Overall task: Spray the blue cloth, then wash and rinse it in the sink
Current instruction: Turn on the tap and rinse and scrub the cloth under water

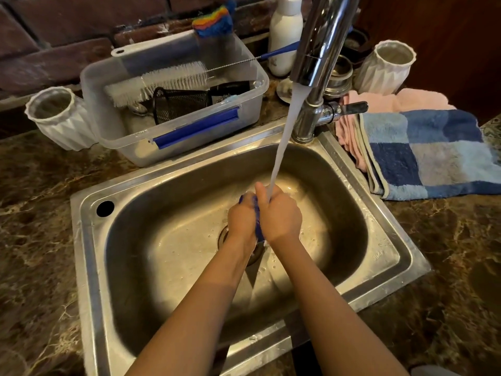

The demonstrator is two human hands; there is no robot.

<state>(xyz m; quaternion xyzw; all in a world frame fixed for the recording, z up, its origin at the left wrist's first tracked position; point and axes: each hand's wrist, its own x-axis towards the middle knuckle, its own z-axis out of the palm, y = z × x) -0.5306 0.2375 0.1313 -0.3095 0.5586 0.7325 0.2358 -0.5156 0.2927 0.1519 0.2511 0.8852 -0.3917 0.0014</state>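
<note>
The blue cloth [257, 216] is bunched between my two hands over the steel sink [151, 256]; only a thin strip of it shows. My left hand [241, 217] and my right hand [279, 215] press together around it, both closed on it. Water [284, 131] runs from the chrome tap [317, 50] and lands on my right hand and the cloth. The drain [225, 236] is partly hidden under my wrists.
A clear plastic tub [244, 115] with brushes and a black mesh cup stands behind the sink on the left. White ribbed vases [58, 118] [387, 66] flank it. A white bottle [284, 33] stands by the tap. Folded pink and blue checked towels [428, 153] lie at right.
</note>
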